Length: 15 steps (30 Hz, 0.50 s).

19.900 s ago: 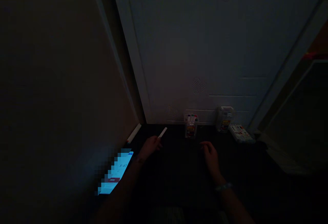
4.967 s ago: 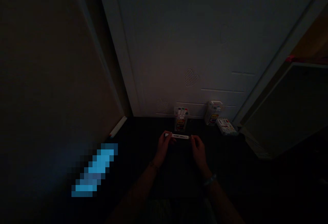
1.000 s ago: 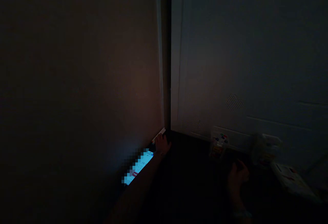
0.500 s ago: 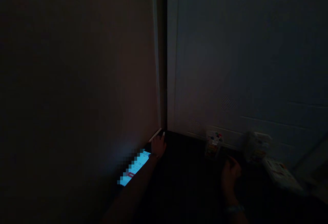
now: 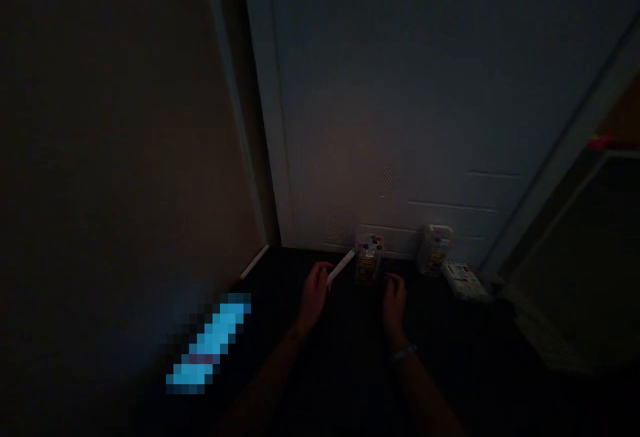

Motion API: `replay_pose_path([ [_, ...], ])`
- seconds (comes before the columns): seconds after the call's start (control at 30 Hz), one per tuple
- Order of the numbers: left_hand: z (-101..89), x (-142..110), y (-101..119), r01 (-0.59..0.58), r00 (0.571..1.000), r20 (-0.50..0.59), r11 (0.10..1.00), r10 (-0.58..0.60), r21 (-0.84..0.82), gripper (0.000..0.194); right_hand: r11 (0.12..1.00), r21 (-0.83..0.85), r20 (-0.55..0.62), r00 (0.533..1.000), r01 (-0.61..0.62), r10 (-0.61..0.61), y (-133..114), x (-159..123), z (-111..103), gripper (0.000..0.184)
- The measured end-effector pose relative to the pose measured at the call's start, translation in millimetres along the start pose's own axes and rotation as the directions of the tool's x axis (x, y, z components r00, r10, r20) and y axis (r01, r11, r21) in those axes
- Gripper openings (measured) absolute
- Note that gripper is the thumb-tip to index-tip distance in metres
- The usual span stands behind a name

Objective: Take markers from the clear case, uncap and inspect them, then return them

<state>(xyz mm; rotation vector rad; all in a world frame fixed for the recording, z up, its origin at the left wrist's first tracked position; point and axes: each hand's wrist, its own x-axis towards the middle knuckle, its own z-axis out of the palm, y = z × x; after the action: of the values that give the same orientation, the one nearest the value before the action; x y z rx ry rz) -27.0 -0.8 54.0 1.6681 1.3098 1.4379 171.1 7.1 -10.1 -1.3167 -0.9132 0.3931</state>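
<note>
The room is very dark. My left hand (image 5: pixel 314 293) is closed round a white marker (image 5: pixel 341 267) that points up and to the right toward a small clear box of coloured markers (image 5: pixel 369 257) by the door. My right hand (image 5: pixel 394 297) hovers a little to the right, fingers loosely curled, nothing visible in it. Another white marker (image 5: pixel 254 261) lies along the foot of the left wall.
A white door (image 5: pixel 400 103) with faint heart marks stands ahead. A second clear box (image 5: pixel 434 247) and a flat marker pack (image 5: pixel 464 279) sit to the right. A glowing blue screen (image 5: pixel 210 343) lies on the dark floor at left. A dark cabinet (image 5: pixel 585 250) fills the right.
My left hand has come back from the wall's foot to the middle, now holding a white marker. My view has swung right. My right hand has moved closer to the left one.
</note>
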Motion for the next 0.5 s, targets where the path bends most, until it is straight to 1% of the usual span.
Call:
replay_pose_path([
  [0.07, 19.3, -10, 14, -0.025, 0.996, 0.082, 0.998, 0.030, -0.060, 0.034, 0.997, 0.058, 0.056, 0.998, -0.045, 0.041, -3, -1, 2, 0.029],
  [0.1, 28.3, -13, 19, -0.041, 0.989, 0.140, 0.997, 0.049, -0.060, 0.035, 0.993, 0.095, 0.070, 0.995, -0.072, 0.066, -5, -1, 2, 0.029],
  [0.17, 43.5, -19, 22, -0.074, 0.972, 0.224, 0.997, 0.070, 0.006, 0.034, 0.977, 0.171, 0.102, 0.989, -0.124, 0.108, -8, 0, 0, 0.030],
  [0.23, 52.5, -20, 18, -0.099, 0.967, 0.245, 0.986, 0.064, 0.133, 0.032, 0.961, 0.236, 0.167, 0.980, -0.146, 0.108, -12, 0, -7, 0.030],
  [0.3, 54.1, -20, 9, -0.098, 0.972, 0.232, 0.962, 0.038, 0.255, 0.031, 0.952, 0.265, 0.241, 0.966, -0.156, 0.091, -15, 0, -16, 0.029],
  [0.37, 49.9, -18, 0, -0.102, 0.970, 0.240, 0.943, 0.024, 0.318, 0.031, 0.947, 0.267, 0.302, 0.949, -0.177, 0.092, -19, -1, -22, 0.034],
  [0.43, 43.8, -16, -7, -0.129, 0.961, 0.276, 0.938, 0.038, 0.321, 0.031, 0.946, 0.260, 0.349, 0.932, -0.195, 0.096, -22, -4, -24, 0.039],
  [0.5, 39.1, -16, -10, -0.138, 0.953, 0.301, 0.940, 0.040, 0.312, 0.032, 0.956, 0.229, 0.385, 0.919, -0.182, 0.083, -26, -8, -22, 0.036],
])
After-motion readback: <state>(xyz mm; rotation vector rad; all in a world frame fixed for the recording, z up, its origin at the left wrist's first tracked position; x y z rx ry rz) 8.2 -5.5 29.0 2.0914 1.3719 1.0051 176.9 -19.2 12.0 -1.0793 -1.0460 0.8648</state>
